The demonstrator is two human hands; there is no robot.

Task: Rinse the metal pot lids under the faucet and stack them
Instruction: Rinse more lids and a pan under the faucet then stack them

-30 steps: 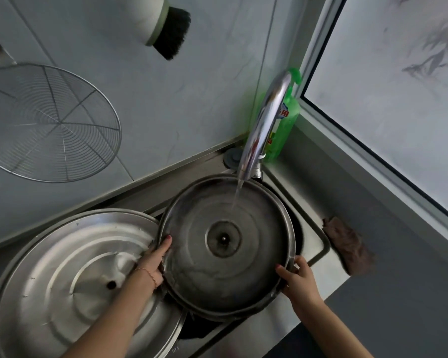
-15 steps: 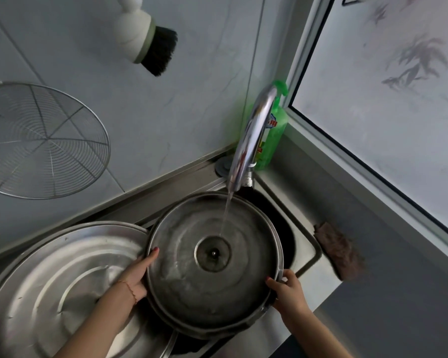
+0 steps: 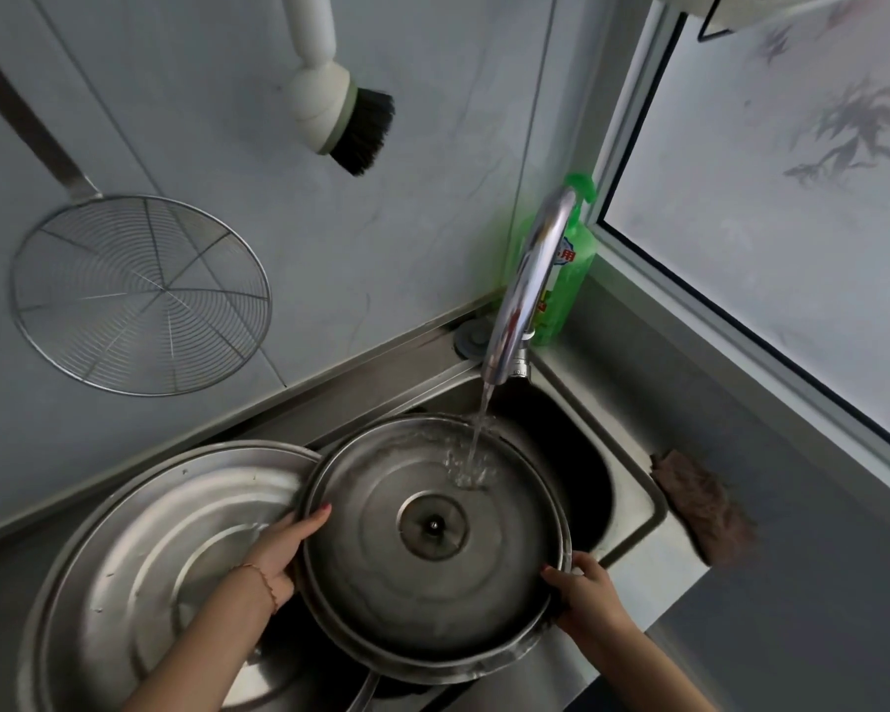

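Note:
I hold a round metal pot lid (image 3: pixel 422 598), underside up, over the sink (image 3: pixel 633 511). My left hand (image 3: pixel 283 549) grips its left rim and my right hand (image 3: pixel 581 593) grips its lower right rim. Water runs from the chrome faucet (image 3: pixel 530 285) onto the lid's upper right part, near its centre boss. A larger metal lid (image 3: pixel 140 567) lies to the left, partly under my left arm and under the held lid's edge.
A green dish soap bottle (image 3: pixel 571 280) stands behind the faucet in the corner. A brown cloth (image 3: pixel 705 506) lies on the counter right of the sink. A wire skimmer (image 3: pixel 140 295) and a white brush (image 3: pixel 340 100) hang on the wall. A window sill runs along the right.
The water stream now lands on the lid's upper right part instead of near its centre. Both hands keep their grip on the rim. The view has tilted, so everything sits lower in frame.

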